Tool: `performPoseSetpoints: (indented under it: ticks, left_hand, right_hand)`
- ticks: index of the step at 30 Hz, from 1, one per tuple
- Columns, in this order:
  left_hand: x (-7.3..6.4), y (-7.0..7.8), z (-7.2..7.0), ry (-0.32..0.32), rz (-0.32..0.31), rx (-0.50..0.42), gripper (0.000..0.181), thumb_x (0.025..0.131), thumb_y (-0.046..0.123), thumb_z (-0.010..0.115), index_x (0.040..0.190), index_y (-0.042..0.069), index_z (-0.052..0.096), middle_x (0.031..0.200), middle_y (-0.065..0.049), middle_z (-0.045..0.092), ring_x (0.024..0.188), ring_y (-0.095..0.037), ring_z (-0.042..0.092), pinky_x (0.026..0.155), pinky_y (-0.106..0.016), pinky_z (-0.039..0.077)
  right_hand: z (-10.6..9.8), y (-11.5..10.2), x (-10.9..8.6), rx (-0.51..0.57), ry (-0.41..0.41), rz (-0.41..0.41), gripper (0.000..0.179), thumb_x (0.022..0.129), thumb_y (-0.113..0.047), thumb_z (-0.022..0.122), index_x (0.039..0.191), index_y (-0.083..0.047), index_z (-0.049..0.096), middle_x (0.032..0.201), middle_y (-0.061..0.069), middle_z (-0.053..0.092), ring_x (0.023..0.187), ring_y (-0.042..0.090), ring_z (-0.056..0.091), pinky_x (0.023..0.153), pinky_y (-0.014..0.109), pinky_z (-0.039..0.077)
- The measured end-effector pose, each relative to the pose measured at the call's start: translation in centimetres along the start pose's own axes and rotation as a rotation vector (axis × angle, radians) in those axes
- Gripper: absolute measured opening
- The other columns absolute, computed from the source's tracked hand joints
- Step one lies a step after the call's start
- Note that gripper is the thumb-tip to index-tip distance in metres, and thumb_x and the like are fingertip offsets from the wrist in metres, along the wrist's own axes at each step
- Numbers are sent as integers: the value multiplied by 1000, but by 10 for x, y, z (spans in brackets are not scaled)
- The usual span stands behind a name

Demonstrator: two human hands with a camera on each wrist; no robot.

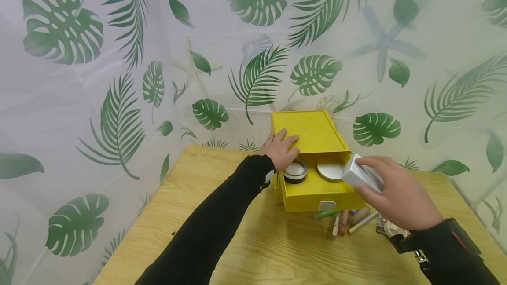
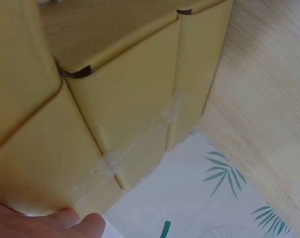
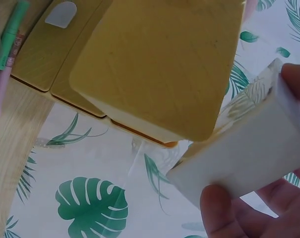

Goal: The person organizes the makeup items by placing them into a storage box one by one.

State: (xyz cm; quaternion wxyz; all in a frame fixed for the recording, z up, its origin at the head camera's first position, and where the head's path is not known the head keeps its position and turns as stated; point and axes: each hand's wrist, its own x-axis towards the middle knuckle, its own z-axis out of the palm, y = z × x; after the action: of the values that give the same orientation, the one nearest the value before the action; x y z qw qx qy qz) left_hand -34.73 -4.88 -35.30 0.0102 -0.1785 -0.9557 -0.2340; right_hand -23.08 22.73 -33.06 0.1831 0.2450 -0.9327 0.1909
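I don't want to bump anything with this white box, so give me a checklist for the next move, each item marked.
1. Right hand grips the white box between thumb and fingers: ok.
2. Drawer pulled out: ok.
3. Left hand rests on top of the yellow cabinet: ok.
4. White box clear of the drawer's side wall: cannot tell; they overlap in the head view.
5. Enough room beside the round tins: cannot tell.
6. Table free of tubes near the drawer front: not ok.

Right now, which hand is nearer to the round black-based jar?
Left hand, resting on the yellow box just above the jar; the right hand holds a white box beyond the silver tin, farther away.
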Motion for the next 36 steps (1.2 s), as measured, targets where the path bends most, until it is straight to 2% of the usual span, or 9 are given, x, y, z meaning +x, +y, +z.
performPoseSetpoints:
  ticks: [3, 11, 15, 19, 22, 29, 36]
  left_hand:
    - [0, 0, 0, 2, 0, -6, 48, 101, 41, 36, 146, 28, 36, 156, -5, 15, 137, -37, 8, 111, -53, 20]
    - [0, 1, 0, 2, -2, -3, 48, 101, 41, 35, 146, 28, 36, 156, -4, 15, 138, -36, 8, 112, -53, 20]
    - [0, 1, 0, 2, -3, -3, 48, 100, 41, 35, 146, 28, 36, 156, -4, 15, 138, -36, 8, 112, -53, 20]
    - [0, 1, 0, 2, -1, -8, 48, 100, 41, 35, 146, 28, 36, 156, -5, 15, 138, -36, 8, 112, -53, 20]
    - [1, 1, 1, 6, -2, -8, 48, 100, 40, 35, 146, 28, 36, 156, -5, 16, 138, -36, 8, 111, -53, 20]
    - [1, 2, 3, 8, -5, -4, 47, 100, 38, 36, 146, 27, 37, 156, -5, 16, 137, -37, 9, 111, -53, 21]
    - [2, 2, 3, 10, -9, 9, 48, 100, 39, 36, 146, 28, 37, 156, -4, 16, 138, -36, 9, 111, -53, 21]
  right_hand:
    - [1, -2, 4, -1, -20, -1, 51, 86, -30, 70, 131, -14, 52, 128, 14, 49, 80, 23, 51, 55, 36, 45]
    - [5, -3, 17, -26, -80, -27, 43, 89, -37, 66, 126, -18, 56, 125, 12, 52, 85, 21, 52, 64, 40, 47]
    - [8, -7, 25, -53, -87, -63, 39, 87, -37, 67, 119, -17, 61, 117, 11, 56, 85, 21, 53, 65, 41, 48]
    - [12, -11, 31, -83, -91, -85, 33, 86, -38, 69, 111, -17, 66, 104, 6, 61, 78, 19, 53, 62, 39, 48]
    - [16, -13, 36, -114, -116, -74, 31, 84, -41, 69, 106, -20, 68, 98, 2, 63, 74, 16, 54, 59, 37, 47]
    - [24, -18, 45, -167, -219, -41, 33, 82, -45, 70, 100, -18, 71, 93, -1, 66, 78, 15, 59, 65, 41, 53]
    - [21, -22, 54, -171, -334, 18, 35, 81, -47, 68, 96, -16, 69, 87, -3, 66, 67, 11, 54, 59, 38, 50]
